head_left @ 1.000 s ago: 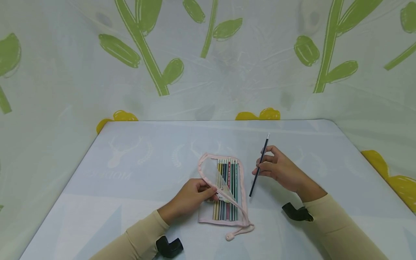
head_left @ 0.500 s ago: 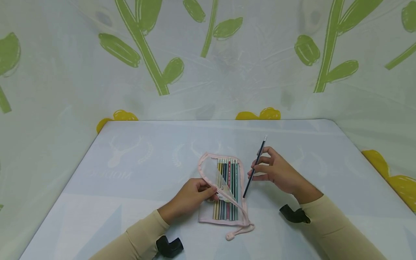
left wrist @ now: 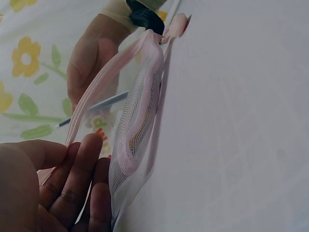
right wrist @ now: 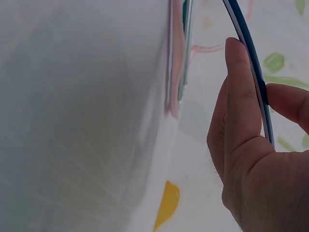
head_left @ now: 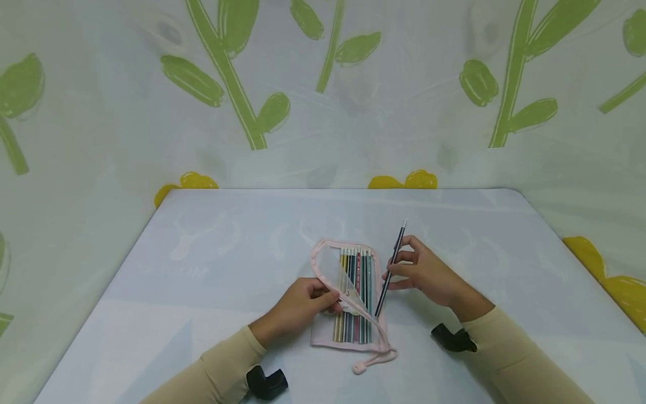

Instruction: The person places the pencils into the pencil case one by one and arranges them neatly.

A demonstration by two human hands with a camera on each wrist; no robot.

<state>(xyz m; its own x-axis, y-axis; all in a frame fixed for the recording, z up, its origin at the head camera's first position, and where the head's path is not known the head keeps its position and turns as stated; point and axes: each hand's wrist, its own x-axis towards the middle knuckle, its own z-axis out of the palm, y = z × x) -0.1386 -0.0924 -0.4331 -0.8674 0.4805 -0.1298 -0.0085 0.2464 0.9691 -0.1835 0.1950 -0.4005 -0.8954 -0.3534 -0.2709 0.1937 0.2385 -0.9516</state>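
A see-through mesh pencil pouch with pink trim lies on the table, several pencils side by side inside it. My left hand pinches the pink edge of its opening between thumb and fingers, lifting that edge off the mesh, as the left wrist view shows at the edge strip. Over the pouch's right side, my right hand holds a dark pencil aslant, its white-tipped end up. The pencil's lower end is at the opening; the head view does not settle how far inside it is.
A pink cord with a round pull trails from the pouch's near right corner. Black wrist mounts hang under both sleeves. The pale table ends at a wall cloth printed with leaves and yellow flowers.
My right hand has moved left and a little nearer, bringing the pencil's lower end from beside the pouch to its opening. The left hand keeps its pinch on the edge.
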